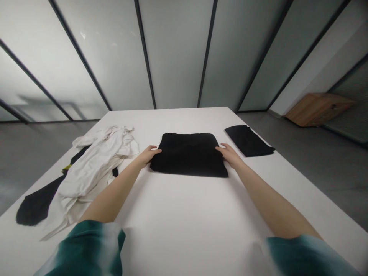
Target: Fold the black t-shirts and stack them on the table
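My teal-and-white sleeves (89, 249) lie nearest, at seven and five o'clock, and past them the folded black cloth (189, 153) sits between my hands in the middle of the white table (186, 214). My left hand (148, 156) has its nine o'clock edge and my right hand (229, 154) its three o'clock edge, each in a narrow pinch; the fingers underneath are hidden from me, and I can't tell whether the cloth is clear of the tabletop. I judge it light, soft and hard to damage, apt to sag or slip open between my hands, so the side edges, with every layer caught and even tension, seem the right hold. Just beyond my right hand, toward two o'clock, lies a second folded black cloth (248, 141). At nine o'clock is a loose heap of white clothes (92, 165), with dark cloth (37, 203) showing from under it toward eight. Further out, frosted panels (175, 50) stand at twelve and a wooden cabinet (319, 109) toward two.
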Demonstrator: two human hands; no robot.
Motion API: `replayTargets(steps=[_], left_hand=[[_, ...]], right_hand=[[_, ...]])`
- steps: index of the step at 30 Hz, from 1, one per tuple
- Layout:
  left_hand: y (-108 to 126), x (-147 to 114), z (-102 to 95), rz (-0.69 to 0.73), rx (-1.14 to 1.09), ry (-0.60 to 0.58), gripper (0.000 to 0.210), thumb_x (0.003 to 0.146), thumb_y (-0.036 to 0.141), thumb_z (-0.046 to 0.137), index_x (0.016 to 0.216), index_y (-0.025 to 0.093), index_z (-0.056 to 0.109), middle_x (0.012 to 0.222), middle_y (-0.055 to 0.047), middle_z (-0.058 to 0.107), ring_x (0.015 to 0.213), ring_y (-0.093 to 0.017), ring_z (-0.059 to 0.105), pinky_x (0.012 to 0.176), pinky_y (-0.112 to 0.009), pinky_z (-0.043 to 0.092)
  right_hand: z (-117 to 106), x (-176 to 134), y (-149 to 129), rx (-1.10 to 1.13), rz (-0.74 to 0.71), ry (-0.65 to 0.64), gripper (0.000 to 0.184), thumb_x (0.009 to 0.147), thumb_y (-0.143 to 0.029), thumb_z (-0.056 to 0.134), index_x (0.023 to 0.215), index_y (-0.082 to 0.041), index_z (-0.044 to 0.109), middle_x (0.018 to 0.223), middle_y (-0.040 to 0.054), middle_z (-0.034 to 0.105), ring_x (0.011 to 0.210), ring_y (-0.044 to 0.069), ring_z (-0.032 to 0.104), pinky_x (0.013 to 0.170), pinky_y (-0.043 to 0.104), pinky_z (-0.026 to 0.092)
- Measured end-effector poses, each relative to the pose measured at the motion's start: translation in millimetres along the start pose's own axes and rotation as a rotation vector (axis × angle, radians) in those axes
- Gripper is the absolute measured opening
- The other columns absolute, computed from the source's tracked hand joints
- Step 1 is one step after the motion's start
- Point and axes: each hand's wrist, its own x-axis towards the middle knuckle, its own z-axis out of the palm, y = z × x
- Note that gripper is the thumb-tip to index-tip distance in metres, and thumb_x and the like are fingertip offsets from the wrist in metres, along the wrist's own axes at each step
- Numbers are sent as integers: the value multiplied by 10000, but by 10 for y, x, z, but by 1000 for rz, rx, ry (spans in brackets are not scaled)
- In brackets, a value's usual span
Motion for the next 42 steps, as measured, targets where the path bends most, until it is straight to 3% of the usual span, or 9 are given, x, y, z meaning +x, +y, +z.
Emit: replayTargets(steps=[2,5,9,16,22,28,34,37,42], left_hand=[[-67,-115,-60,25,33,-33,590,670,349,829,1178,205,565,904,-68,727,906,-250,703,695,-305,521],[-148,-280,-141,76,28,-223,728,652,358,848,1283,201,521,972,-82,737,921,-255,704,760,-334,534],[-269,-384,-181,189,-56,-348,955,648,365,845,1468,229,375,955,-55,738,890,-228,696,822,-353,522],[-467,-406,-292,422,146,-189,422,700,439,755,1044,198,717,706,1,608,611,-137,526,553,-251,386],[-574,-441,-308,505,366,-153,374,751,439,664,994,161,720,624,26,516,555,-109,424,512,-226,294],[-623,-388,-240,586,473,-17,355,835,433,557,1003,160,711,582,34,485,553,-132,458,542,-250,374],[-643,-381,-212,793,825,121,241,843,284,533,946,183,726,996,-105,652,982,-254,608,933,-421,504],[-651,-403,-189,914,935,158,367,860,204,482,1164,158,681,1322,-167,555,1241,-293,520,1079,-481,437],[-685,-413,-176,953,1084,-78,458,953,274,406,1366,176,578,1540,-123,428,1448,-287,342,1188,-508,330]], right_hand=[[-73,-139,58,17,9,-29,542,756,-401,707,1256,-237,576,781,26,684,681,219,656,603,324,522],[-159,-345,88,-3,12,-104,646,725,-374,747,1316,-225,534,719,1,669,601,205,623,541,308,487],[-195,-562,114,-1,-31,-245,747,681,-288,767,1372,-244,489,735,0,694,654,229,649,602,329,508],[-318,-743,213,-40,-241,-256,577,726,-397,718,1268,-228,615,865,33,702,840,239,654,766,374,519],[-357,-726,338,-242,-353,-232,470,738,-403,693,1171,-221,687,983,77,713,1011,279,649,878,403,493],[-346,-716,385,-443,-422,-182,435,870,-515,525,1091,-192,716,656,25,633,599,199,577,601,323,456],[-322,-706,334,-792,-741,-145,289,873,-372,517,715,-213,700,743,91,640,789,255,600,762,395,492],[-309,-739,325,-844,-866,-87,254,882,-345,527,904,-195,730,998,142,666,982,294,609,902,454,495],[-219,-832,367,-847,-950,-172,514,953,-440,475,1420,-231,526,1532,129,440,1416,328,384,1118,546,368]])
